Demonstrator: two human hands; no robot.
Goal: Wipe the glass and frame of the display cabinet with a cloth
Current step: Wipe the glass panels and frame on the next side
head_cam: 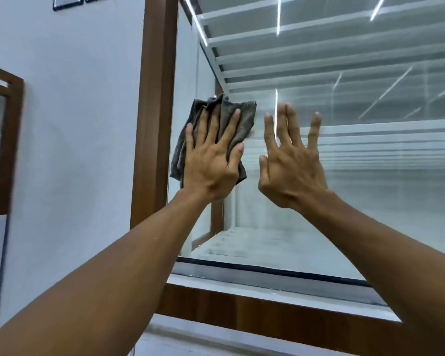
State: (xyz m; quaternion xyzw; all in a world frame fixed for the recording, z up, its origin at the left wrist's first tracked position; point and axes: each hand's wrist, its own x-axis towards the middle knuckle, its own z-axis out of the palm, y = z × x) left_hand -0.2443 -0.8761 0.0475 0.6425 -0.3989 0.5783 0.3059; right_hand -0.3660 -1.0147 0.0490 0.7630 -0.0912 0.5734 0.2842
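A crumpled grey cloth [244, 116] lies flat against the cabinet's glass pane [370, 176], close to its left edge. My left hand [213, 158] presses the cloth onto the glass with straight, spread fingers. My right hand [290, 163] is raised just to the right of it, fingers spread and straight, at the glass with nothing in it. The cabinet's brown wooden frame [154, 111] runs up the left side and along the bottom edge [267, 312]. Whether the right palm touches the pane is unclear.
A pale wall [75, 124] stands left of the cabinet, with another brown-framed panel [8, 140] at the far left edge. Dark-framed pictures [67, 2] hang at the top left. Inside the cabinet, white shelves and reflected ceiling lights show through the glass.
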